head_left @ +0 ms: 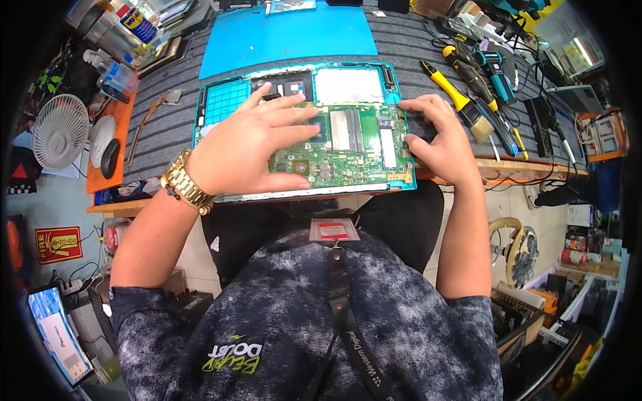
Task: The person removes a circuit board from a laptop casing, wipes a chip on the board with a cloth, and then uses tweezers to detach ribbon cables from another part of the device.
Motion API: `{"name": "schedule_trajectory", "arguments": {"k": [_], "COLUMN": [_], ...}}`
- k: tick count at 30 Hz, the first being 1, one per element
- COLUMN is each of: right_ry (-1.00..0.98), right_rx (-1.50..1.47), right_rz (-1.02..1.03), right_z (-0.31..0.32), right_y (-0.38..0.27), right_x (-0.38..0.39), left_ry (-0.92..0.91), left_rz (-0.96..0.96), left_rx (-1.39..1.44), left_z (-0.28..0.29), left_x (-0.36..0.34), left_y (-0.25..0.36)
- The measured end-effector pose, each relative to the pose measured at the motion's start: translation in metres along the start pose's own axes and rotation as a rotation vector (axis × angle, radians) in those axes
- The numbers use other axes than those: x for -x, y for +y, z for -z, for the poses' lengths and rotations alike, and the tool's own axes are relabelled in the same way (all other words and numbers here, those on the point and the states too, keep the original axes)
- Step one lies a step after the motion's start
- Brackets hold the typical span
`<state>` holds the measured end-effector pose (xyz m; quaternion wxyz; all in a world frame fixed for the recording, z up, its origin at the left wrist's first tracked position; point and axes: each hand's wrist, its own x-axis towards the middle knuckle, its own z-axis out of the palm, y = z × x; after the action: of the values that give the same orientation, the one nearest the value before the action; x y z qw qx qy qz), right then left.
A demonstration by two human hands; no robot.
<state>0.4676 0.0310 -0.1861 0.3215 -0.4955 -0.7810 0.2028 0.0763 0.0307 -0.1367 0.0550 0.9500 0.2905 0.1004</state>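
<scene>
An opened teal laptop chassis [225,100] lies on the grey mat, with a green circuit board [364,164] exposed inside. It has a white panel [349,85] at its upper right and a black section at top middle. My left hand [247,144] lies over the left part of the board and chassis, fingers spread. My right hand [445,144] is at the right edge, with index fingertip near the upper corner and thumb lower down, apart, both touching the edge. A gold watch is on my left wrist.
A blue mat [287,37] lies behind the laptop. A yellow brush [458,100], screwdrivers [471,70], cables and other tools are at right. A white fan [59,130], bottles [110,70] and a spray can [137,25] are at left. The bench edge [110,207] runs below.
</scene>
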Motion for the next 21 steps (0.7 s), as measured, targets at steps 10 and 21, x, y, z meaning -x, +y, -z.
{"name": "schedule_trajectory", "arguments": {"k": [10,21], "right_ry": [-0.001,-0.01], "right_rx": [-0.007,0.002], "right_rz": [-0.063,-0.093], "right_z": [0.001,0.003], "right_y": [-0.008,-0.011], "right_x": [0.001,0.001], "left_ry": [0.283,0.121], "left_rz": [0.038,0.164], "left_rx": [0.063,0.252], "left_z": [0.016,0.012], "left_x": [0.019,0.027], "left_y": [-0.027,-0.04]}}
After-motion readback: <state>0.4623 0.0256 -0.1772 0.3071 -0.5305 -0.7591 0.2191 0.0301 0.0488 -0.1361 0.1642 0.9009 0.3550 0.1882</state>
